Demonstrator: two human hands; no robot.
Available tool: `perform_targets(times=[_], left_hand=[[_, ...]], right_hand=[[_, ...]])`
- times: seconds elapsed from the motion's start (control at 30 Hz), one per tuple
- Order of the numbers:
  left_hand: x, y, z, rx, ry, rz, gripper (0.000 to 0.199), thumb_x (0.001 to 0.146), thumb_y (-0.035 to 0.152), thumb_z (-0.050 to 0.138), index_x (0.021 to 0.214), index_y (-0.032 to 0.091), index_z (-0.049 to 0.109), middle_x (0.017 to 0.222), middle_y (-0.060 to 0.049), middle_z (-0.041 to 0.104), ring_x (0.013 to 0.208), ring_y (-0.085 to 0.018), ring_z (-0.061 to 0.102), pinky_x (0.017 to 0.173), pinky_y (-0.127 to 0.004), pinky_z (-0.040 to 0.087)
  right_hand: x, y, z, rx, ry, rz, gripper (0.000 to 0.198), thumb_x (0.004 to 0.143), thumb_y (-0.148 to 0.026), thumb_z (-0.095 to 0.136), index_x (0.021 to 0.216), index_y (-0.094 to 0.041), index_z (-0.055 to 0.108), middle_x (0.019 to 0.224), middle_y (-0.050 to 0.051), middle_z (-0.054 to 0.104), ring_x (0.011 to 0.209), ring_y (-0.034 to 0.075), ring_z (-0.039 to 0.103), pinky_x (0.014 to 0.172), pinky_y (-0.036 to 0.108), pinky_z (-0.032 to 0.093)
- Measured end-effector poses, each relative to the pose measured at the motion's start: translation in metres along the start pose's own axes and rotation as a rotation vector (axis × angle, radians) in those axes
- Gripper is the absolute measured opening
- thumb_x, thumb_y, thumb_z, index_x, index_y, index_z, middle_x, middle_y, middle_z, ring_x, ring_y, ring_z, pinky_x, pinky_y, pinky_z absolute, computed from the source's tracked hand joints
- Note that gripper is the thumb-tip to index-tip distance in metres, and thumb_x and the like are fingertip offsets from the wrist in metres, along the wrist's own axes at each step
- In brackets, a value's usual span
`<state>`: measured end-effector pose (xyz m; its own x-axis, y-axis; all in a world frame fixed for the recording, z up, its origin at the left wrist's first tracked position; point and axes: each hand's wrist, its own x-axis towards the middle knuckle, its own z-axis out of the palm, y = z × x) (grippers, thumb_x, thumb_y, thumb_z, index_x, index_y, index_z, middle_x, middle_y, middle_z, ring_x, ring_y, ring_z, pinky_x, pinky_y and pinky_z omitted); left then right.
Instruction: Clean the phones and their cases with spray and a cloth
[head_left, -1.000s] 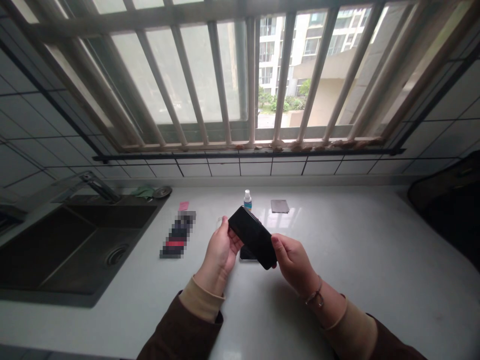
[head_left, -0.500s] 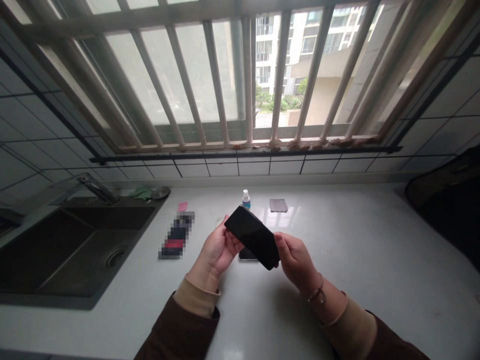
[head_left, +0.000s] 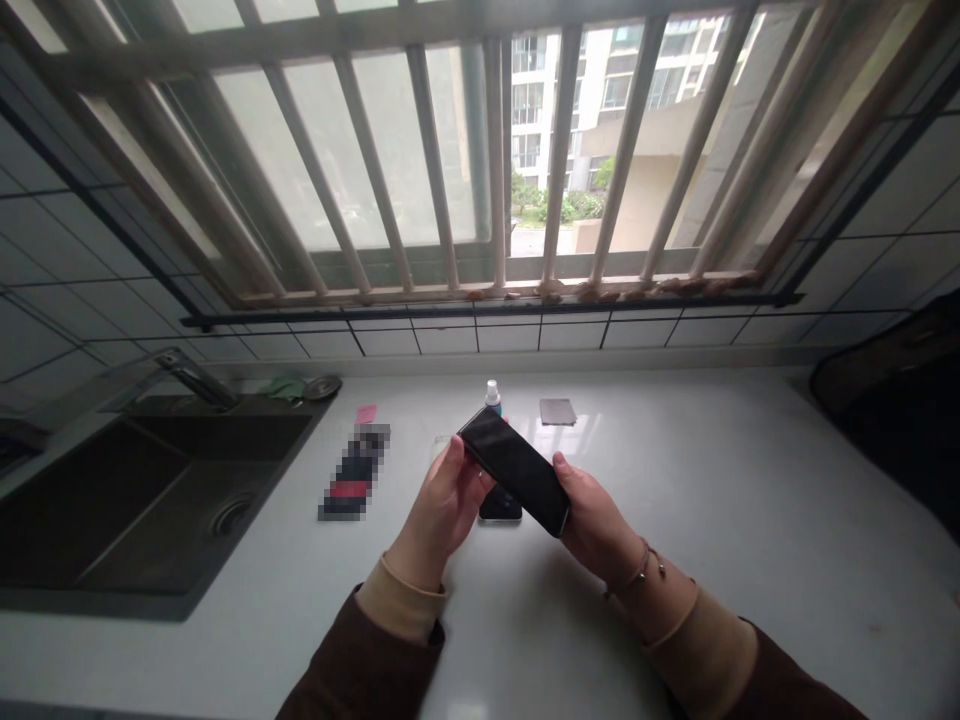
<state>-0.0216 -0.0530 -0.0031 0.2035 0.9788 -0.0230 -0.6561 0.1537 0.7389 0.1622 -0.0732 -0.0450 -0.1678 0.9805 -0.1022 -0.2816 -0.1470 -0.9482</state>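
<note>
Between my two hands a black smartphone (head_left: 517, 470) is held up slantwise above the counter, its dark screen facing me. My left hand (head_left: 450, 495) grips its upper left end, thumb at the edge. My right hand (head_left: 596, 515) is closed on the lower right end, thumb along the side and the other fingers partly hidden. Beneath the held phone lies another dark phone (head_left: 500, 508), mostly covered. A small bottle with a white cap (head_left: 492, 392) stands just behind. A clear, thin item (head_left: 440, 442) shows partly beside my left hand.
A grey folded cloth (head_left: 557, 411) lies at the back of the white counter (head_left: 720, 480). To the left are a pink slip (head_left: 366, 413), a blurred-out dark object (head_left: 354, 475) and a dark sink (head_left: 150, 500) with a faucet (head_left: 196, 380). A black bag-like object (head_left: 900, 400) stands at right.
The phone has shifted slightly right and tilted, with its near edge now showing. My left thumb has moved onto its upper left edge, and more of the phone underneath is visible.
</note>
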Motion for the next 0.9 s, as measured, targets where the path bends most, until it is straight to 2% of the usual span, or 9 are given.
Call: perform_targets(times=[0.07, 0.13, 0.27, 0.33, 0.43, 0.53, 0.73, 0.8, 0.9], left_hand=[[-0.005, 0.000, 0.005, 0.022, -0.064, 0.014, 0.059, 0.090, 0.051, 0.081, 0.137, 0.017, 0.069, 0.149, -0.018, 0.064, 0.138, -0.035, 0.061, 0.113, -0.045, 0.053], [-0.008, 0.000, 0.007, 0.036, -0.076, 0.015, 0.064, 0.086, 0.050, 0.086, 0.138, 0.017, 0.068, 0.148, -0.019, 0.064, 0.137, -0.035, 0.061, 0.113, -0.044, 0.053], [-0.005, -0.004, 0.004, 0.097, 0.006, 0.021, 0.068, 0.076, 0.050, 0.093, 0.130, 0.014, 0.071, 0.134, -0.020, 0.072, 0.120, -0.033, 0.071, 0.100, -0.039, 0.059], [-0.003, -0.008, 0.002, 0.160, 0.038, 0.037, 0.066, 0.075, 0.046, 0.095, 0.127, 0.014, 0.072, 0.130, -0.019, 0.073, 0.113, -0.031, 0.073, 0.095, -0.037, 0.060], [-0.001, -0.012, 0.001, 0.247, 0.044, 0.080, 0.062, 0.075, 0.039, 0.096, 0.127, 0.016, 0.072, 0.128, -0.017, 0.074, 0.111, -0.029, 0.073, 0.095, -0.035, 0.059], [-0.002, -0.014, 0.003, 0.310, 0.035, 0.101, 0.058, 0.076, 0.034, 0.094, 0.127, 0.016, 0.072, 0.122, -0.016, 0.076, 0.110, -0.028, 0.073, 0.094, -0.034, 0.059], [-0.004, -0.014, 0.006, 0.270, 0.092, 0.097, 0.064, 0.069, 0.028, 0.099, 0.125, 0.017, 0.069, 0.130, -0.018, 0.073, 0.116, -0.030, 0.073, 0.099, -0.036, 0.057], [-0.005, -0.014, 0.007, 0.259, 0.087, 0.096, 0.064, 0.068, 0.029, 0.100, 0.124, 0.017, 0.070, 0.130, -0.019, 0.073, 0.118, -0.030, 0.072, 0.101, -0.037, 0.056], [-0.006, -0.016, 0.008, 0.227, 0.064, 0.088, 0.067, 0.068, 0.032, 0.100, 0.126, 0.018, 0.069, 0.134, -0.019, 0.071, 0.120, -0.031, 0.071, 0.103, -0.038, 0.055]], right_hand=[[-0.002, -0.005, 0.003, 0.078, -0.102, 0.036, 0.067, 0.100, -0.078, 0.046, 0.115, -0.019, 0.074, 0.116, 0.014, 0.080, 0.108, 0.030, 0.076, 0.089, 0.041, 0.063], [-0.003, -0.005, 0.004, 0.128, -0.146, 0.057, 0.061, 0.103, -0.072, 0.047, 0.121, -0.020, 0.074, 0.122, 0.013, 0.079, 0.115, 0.030, 0.074, 0.096, 0.042, 0.061], [-0.002, 0.003, 0.000, -0.019, -0.070, 0.038, 0.053, 0.101, -0.069, 0.055, 0.120, -0.021, 0.070, 0.111, 0.010, 0.078, 0.099, 0.027, 0.075, 0.079, 0.037, 0.063], [-0.002, 0.007, -0.004, -0.135, -0.081, -0.019, 0.054, 0.098, -0.067, 0.062, 0.130, -0.023, 0.065, 0.117, 0.010, 0.074, 0.094, 0.025, 0.074, 0.073, 0.034, 0.062], [-0.003, 0.009, -0.006, -0.225, -0.146, -0.122, 0.058, 0.098, -0.063, 0.067, 0.140, -0.024, 0.057, 0.125, 0.010, 0.068, 0.096, 0.023, 0.072, 0.078, 0.034, 0.061], [-0.005, 0.008, -0.006, -0.256, -0.152, -0.166, 0.059, 0.097, -0.059, 0.070, 0.143, -0.025, 0.056, 0.127, 0.010, 0.066, 0.099, 0.023, 0.070, 0.085, 0.035, 0.059], [-0.008, 0.002, -0.005, -0.315, -0.125, -0.195, 0.057, 0.094, -0.055, 0.075, 0.139, -0.024, 0.058, 0.114, 0.007, 0.072, 0.086, 0.019, 0.067, 0.077, 0.031, 0.054], [-0.008, 0.001, -0.004, -0.313, -0.116, -0.214, 0.054, 0.093, -0.054, 0.076, 0.135, -0.024, 0.060, 0.115, 0.007, 0.073, 0.090, 0.021, 0.070, 0.079, 0.032, 0.056], [-0.008, 0.001, -0.004, -0.287, -0.106, -0.243, 0.053, 0.092, -0.053, 0.077, 0.131, -0.024, 0.060, 0.123, 0.010, 0.073, 0.108, 0.027, 0.072, 0.092, 0.037, 0.057]])
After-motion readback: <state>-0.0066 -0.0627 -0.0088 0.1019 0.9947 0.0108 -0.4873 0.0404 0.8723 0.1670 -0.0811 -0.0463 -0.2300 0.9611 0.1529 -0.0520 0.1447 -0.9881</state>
